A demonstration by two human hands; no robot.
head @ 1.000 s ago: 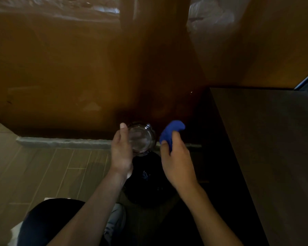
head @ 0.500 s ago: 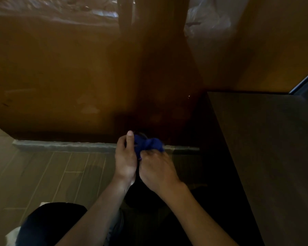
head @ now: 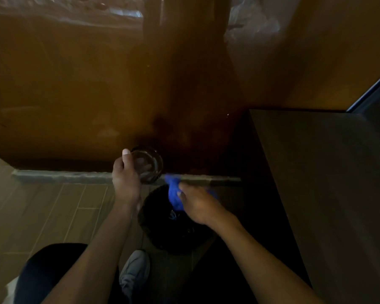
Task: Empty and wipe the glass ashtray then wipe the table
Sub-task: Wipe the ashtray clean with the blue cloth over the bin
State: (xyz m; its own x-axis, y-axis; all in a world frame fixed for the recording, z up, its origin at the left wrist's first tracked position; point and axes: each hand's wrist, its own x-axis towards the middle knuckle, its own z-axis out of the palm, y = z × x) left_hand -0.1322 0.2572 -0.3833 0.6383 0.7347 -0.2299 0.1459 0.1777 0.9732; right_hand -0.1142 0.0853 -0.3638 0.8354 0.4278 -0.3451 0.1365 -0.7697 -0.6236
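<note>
Half a second earlier the blue cloth point(head: 173, 195) had been pushed into the glass ashtray point(head: 148, 165), with both hands pressed together. Now the right hand point(head: 199, 204) had drawn back, down and to the right, taking the cloth out, and the bowl of the ashtray showed bare again. The left hand point(head: 126, 183) had kept its place. Its grip was closed round the ashtray's left side, thumb up along the rim, holding it in the air with the opening tilted towards the camera. The ashtray hung in front of the foot of the wooden panel point(head: 75, 95), above and a little beyond the black bin point(head: 162, 229) that stood on the tiled floor point(head: 53, 205).

The right hand's grip was clenched on the cloth, which was bunched between thumb and fingers. One end stuck up just beside the ashtray's lower right edge; whether it touched the glass could not be told. The other end hung over the mouth of the bin. The dark surface point(head: 327, 183) lay to the right, well apart from both hands. A grey shoe point(head: 134, 273) stood on the floor near the bin, between the forearms. A pale strip point(head: 64, 177) ran along the foot of the panel.
</note>
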